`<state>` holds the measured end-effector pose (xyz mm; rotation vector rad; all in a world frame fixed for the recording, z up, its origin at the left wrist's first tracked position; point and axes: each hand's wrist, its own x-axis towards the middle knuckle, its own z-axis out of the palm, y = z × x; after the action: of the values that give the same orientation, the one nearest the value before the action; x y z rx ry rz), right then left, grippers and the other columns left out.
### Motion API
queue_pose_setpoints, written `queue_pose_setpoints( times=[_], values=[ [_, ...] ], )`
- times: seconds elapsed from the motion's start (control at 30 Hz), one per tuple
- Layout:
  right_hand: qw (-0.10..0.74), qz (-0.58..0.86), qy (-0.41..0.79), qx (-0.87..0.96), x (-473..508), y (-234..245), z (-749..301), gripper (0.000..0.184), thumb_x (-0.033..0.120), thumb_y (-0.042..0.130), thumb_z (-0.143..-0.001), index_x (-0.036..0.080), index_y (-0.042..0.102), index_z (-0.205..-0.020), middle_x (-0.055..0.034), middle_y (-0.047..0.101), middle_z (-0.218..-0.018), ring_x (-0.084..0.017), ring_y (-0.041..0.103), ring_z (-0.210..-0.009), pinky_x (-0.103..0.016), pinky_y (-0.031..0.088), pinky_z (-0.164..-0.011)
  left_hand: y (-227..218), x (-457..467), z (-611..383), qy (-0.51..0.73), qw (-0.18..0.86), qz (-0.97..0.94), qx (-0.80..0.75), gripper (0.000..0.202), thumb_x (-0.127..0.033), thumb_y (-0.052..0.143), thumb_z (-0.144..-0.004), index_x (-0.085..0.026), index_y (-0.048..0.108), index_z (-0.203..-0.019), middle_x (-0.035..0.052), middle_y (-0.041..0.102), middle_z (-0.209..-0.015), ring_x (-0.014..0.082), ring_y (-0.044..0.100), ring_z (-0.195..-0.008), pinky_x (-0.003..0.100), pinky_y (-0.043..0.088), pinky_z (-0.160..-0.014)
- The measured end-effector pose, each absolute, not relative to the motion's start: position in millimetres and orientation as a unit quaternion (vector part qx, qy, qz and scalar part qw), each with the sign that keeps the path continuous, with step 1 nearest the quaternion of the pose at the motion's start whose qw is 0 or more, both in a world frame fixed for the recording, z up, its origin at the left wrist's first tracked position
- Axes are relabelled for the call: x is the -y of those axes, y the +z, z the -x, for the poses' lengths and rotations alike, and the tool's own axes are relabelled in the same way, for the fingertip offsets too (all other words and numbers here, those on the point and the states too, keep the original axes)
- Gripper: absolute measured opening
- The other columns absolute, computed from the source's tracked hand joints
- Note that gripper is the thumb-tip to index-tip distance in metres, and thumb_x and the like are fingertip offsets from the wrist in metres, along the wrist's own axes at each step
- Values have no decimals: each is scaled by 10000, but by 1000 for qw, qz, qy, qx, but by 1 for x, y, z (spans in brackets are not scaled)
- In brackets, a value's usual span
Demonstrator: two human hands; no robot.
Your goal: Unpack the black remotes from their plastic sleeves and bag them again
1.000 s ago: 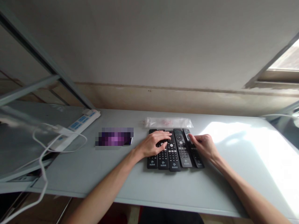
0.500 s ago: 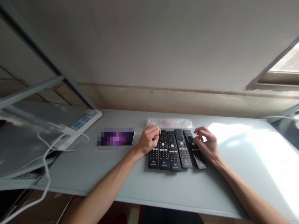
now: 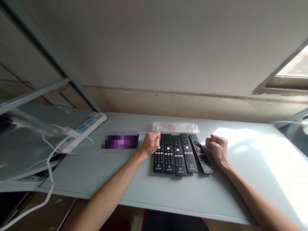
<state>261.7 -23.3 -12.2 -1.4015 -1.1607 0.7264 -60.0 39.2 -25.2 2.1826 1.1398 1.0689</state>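
Several black remote controls lie side by side on a pale grey table, buttons up. My left hand is curled into a fist just left of the row, touching the leftmost remote. To the right of the row my right hand is also a fist, resting beside the rightmost remote, which lies slightly askew. Neither fist shows anything inside it.
A clear plastic bag lies behind the remotes near the wall. A phone with a blurred screen sits left of my left hand. Further left are a white power strip with white cables and a metal shelf frame. Sunlight falls on the table's right side.
Both hands have left the tops of the remotes and drawn outward to the row's two sides. Their fingers, spread a second ago, have curled into fists.
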Motion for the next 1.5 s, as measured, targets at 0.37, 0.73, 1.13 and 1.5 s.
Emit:
queue_pose_setpoints(
  times=[0.37, 0.73, 1.13, 1.5],
  values=[
    [552, 601, 368, 446, 19, -14, -267, 323, 216, 567, -585, 292, 254, -613, 49, 293, -503, -145, 244, -507, -332, 130, -527, -27, -43, 59, 329, 243, -817, -406, 226, -107, 462, -692, -244, 315, -590, -30, 372, -506, 153, 390, -488, 292, 255, -557],
    [519, 608, 378, 467, 19, -18, -266, 282, 222, 517, -527, 291, 245, -563, 60, 259, -464, -114, 181, -499, -316, 77, -522, -27, -42, 58, 341, 202, -812, -429, 274, -146, 472, -609, -242, 217, -582, -51, 217, -503, 130, 241, -473, 306, 174, -561],
    [553, 574, 347, 494, 18, -18, -260, 304, 201, 549, -624, 269, 262, -551, 58, 367, -464, -98, 273, -484, -284, 185, -488, -23, -41, 55, 324, 165, -815, -451, 300, -160, 480, -575, -242, 192, -575, -55, 130, -534, 127, 139, -496, 332, 124, -578],
    [532, 577, 301, 542, 18, -21, -263, 262, 164, 565, -691, 253, 380, -528, 37, 507, -490, -130, 405, -504, -286, 312, -515, -25, -42, 56, 330, 172, -811, -452, 298, -150, 475, -588, -243, 192, -602, -58, 171, -527, 127, 173, -490, 325, 147, -580]
  ],
)
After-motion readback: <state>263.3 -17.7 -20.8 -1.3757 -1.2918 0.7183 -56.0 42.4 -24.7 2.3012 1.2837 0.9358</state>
